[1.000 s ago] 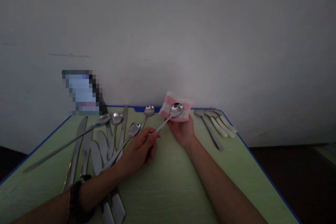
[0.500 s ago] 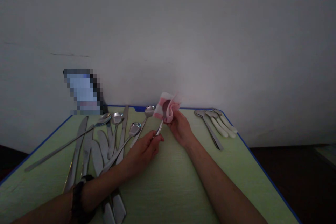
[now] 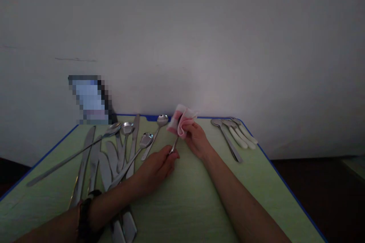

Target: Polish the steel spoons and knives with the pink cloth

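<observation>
My left hand [image 3: 161, 165] is closed round the handle of a metal spoon [image 3: 175, 144], which tilts up and away over the table. A folded pink-and-white cloth [image 3: 176, 119] wraps round the spoon's bowl, hiding most of it. My right hand [image 3: 196, 138] pinches the cloth from the right side, fingers closed on it. Just left of my left hand lies another spoon [image 3: 146, 139] with a shiny bowl, and a round-bowled spoon [image 3: 162, 120] rests beyond it.
Several knives [image 3: 105, 169] and spoons lie crowded on the left of the green table [image 3: 182, 212]. A spoon [image 3: 226, 140] and white-handled forks [image 3: 238, 136] lie at the right. A blurred phone-like device [image 3: 91, 98] leans on the wall at the back left.
The cloth has folded further over the spoon's bowl, covering more of it. My right hand has shifted slightly, and the spoon handle stands a little steeper. The cutlery on the table stays put.
</observation>
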{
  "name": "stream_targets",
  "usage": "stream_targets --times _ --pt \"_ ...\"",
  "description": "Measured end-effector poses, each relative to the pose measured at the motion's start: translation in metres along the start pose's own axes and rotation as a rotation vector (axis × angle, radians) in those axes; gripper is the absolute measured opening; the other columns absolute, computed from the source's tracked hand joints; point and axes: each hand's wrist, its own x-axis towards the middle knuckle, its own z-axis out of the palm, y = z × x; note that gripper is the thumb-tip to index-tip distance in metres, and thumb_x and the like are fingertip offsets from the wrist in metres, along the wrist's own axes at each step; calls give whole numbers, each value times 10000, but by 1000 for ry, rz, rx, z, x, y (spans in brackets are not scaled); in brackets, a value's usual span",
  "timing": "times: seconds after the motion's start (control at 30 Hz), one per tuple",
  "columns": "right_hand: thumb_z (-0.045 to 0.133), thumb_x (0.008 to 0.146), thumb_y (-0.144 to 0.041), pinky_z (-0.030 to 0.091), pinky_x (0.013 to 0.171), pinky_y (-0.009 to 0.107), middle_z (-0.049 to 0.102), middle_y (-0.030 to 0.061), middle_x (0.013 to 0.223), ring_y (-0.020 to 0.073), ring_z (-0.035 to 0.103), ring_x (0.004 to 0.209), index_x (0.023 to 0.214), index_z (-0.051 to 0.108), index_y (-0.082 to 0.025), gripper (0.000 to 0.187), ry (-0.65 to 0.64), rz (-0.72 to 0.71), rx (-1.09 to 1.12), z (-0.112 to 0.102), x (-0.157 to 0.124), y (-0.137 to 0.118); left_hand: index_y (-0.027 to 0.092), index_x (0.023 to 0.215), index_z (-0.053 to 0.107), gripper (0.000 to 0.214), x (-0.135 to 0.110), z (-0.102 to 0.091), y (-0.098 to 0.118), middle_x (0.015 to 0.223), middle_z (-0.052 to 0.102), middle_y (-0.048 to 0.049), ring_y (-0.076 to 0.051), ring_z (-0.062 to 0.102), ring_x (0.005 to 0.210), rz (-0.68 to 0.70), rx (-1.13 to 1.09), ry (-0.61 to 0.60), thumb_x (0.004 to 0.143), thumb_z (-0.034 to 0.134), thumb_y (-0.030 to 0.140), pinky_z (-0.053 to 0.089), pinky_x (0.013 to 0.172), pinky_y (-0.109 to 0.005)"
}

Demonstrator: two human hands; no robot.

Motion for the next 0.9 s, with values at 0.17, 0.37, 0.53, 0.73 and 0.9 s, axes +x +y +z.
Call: stream_targets --times 0.17,0.37,0.53,0.73,0.9 --pt "614 603 -125 483 740 277 592 -47 631 96 505 630 608 617 -174 49 92 -3 26 0 4 3 192 809 453 270 1 0 0 573 442 55 -113 427 518 -15 7 5 921 313 394 329 502 -229" --pt "577 673 -190 514 728 299 663 -22 809 128 560 730 739 622 -195 80 137 -26 190 2 8 1 171 905 523 323 1 -1 1 567 423 57 -110 411 509 -13 11 4 922 306 410 311 487 -220" --pt "611 624 -186 517 670 296 674 5 850 145 584 741 648 599 -190 27 89 -38 46 3 3 0 156 1055 541 407 -1 -2 3 544 372 67 -110 383 500 -46 -51 3 928 278 440 285 479 -215" --pt "586 589 -149 506 631 265 679 18 915 147 607 774 682 621 -190 107 57 10 -30 0 1 -2 152 1074 542 431 0 -2 3 541 363 67 -114 379 493 -71 -80 -3 921 280 457 273 464 -213" --pt "528 568 -129 476 505 250 644 -4 731 133 576 621 745 649 -168 218 49 40 3 -2 3 -3 147 1049 551 404 -2 -2 6 520 353 71 -110 368 476 -39 -29 -31 928 278 420 276 461 -210"
